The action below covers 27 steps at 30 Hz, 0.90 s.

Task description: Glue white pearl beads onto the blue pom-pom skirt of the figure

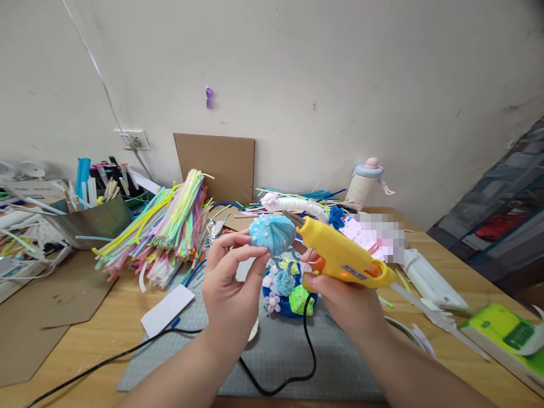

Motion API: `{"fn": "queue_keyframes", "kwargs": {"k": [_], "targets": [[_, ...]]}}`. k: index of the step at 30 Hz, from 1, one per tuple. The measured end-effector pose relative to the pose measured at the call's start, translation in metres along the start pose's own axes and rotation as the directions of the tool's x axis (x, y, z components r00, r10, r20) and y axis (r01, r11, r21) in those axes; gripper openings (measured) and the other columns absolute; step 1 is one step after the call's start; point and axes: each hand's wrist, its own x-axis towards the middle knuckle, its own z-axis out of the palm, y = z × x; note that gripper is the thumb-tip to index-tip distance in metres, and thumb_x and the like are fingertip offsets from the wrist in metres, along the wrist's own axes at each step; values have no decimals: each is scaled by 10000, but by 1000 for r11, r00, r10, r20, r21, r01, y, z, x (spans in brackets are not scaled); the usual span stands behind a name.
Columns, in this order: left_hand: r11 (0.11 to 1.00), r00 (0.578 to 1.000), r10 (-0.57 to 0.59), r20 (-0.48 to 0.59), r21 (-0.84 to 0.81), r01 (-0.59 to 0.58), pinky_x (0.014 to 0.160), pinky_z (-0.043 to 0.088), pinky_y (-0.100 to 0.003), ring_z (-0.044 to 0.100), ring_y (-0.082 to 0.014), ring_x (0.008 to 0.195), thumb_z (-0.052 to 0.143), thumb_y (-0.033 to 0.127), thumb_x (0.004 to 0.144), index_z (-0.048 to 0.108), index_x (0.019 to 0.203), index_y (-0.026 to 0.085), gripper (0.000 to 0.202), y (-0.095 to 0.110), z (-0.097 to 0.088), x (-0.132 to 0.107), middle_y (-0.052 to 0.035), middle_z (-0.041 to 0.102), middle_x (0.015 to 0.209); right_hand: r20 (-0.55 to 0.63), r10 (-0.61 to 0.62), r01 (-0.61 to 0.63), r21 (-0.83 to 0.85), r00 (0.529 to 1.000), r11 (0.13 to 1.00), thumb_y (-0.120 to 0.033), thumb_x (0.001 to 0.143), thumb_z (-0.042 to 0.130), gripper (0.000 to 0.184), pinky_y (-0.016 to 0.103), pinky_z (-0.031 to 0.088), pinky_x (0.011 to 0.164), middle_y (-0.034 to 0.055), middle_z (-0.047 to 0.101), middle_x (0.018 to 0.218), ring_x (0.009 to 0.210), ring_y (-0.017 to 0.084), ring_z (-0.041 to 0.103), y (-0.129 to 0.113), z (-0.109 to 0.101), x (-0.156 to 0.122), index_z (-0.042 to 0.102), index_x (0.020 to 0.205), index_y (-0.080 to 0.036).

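Between thumb and fingers, my left hand (233, 277) pinches a light blue fuzzy dome (274, 233) dotted with white beads. My right hand (340, 297) is wrapped round a yellow hot glue gun (346, 249), its metal nozzle touching or nearly touching the dome's upper right side; I cannot tell which. A clear glue stick runs out of the gun's back end. Below the dome, a blue round base (293, 310) carries fuzzy flowers and a bright green beaded piece (301, 300). The base is partly hidden behind my hands.
A grey cutting mat (276, 362) lies under my hands, crossed by the gun's black cord (272, 391). Bundled pipe cleaners (170, 226) and a metal tool bin (91, 224) stand left. Cardboard (215, 164) leans on the wall. A bottle (361, 184) and a green tissue pack (505, 334) are right.
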Motion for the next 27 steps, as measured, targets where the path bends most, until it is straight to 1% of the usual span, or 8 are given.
{"fn": "queue_keyframes", "kwargs": {"k": [3,6,12,16,18,21,25,27], "targets": [[1000,1000,-1,-6,9,1,903,479,-385,583,-184,1015,696,99,783,707,843,259,172,1,0,0,-19,572,988,0,-23,23,-3,1000,1000,-113,622,662,193,370,507,816,-47,704,794,799,202,656,-1,1,0,653,734,-270],[1000,1000,-5,-10,10,5,904,480,-389,581,-185,1012,695,102,784,709,845,260,170,1,0,1,-22,575,989,35,-37,36,13,999,999,-84,642,652,235,376,505,863,-59,695,791,806,196,662,0,1,0,665,768,-282],[1000,1000,-10,-16,19,10,891,481,-394,588,-185,985,696,111,786,710,831,256,152,1,0,2,-23,585,969,113,-88,87,14,990,996,-28,719,623,301,330,480,934,-72,659,886,929,169,638,3,-2,-3,643,838,-304],[999,1000,-10,-14,34,11,872,484,-375,588,-174,963,697,108,785,709,837,257,158,2,1,2,-19,586,961,119,-86,96,-74,989,993,0,724,616,316,284,497,915,-73,651,894,926,150,641,1,-2,-4,635,840,-294],[1000,1000,-5,-18,18,5,881,484,-380,587,-175,971,697,105,785,706,846,258,165,2,0,2,-19,588,969,118,-84,96,-105,989,990,-6,719,615,296,272,521,866,-72,654,874,900,151,652,0,-2,-3,630,815,-285],[1000,1000,2,-18,-27,-2,911,487,-405,589,-184,996,699,97,779,696,876,256,186,0,-1,2,-22,591,985,88,-93,102,-104,992,989,-35,693,616,271,271,545,794,-74,662,850,873,167,661,-1,0,-2,630,793,-286],[999,1000,0,6,-41,0,923,497,-426,591,-204,1033,689,86,781,692,889,250,196,-3,-3,1,-31,580,1009,46,-78,83,-120,996,989,-71,654,621,233,306,537,821,-70,676,821,857,194,664,-6,5,-2,638,741,-287],[1000,1000,1,17,-24,-1,932,493,-440,591,-211,1045,682,85,785,694,885,249,193,-3,-3,0,-35,573,1023,33,-72,75,-107,997,991,-68,638,606,246,306,531,805,-66,681,821,845,198,661,-9,8,-3,641,729,-294]]}}
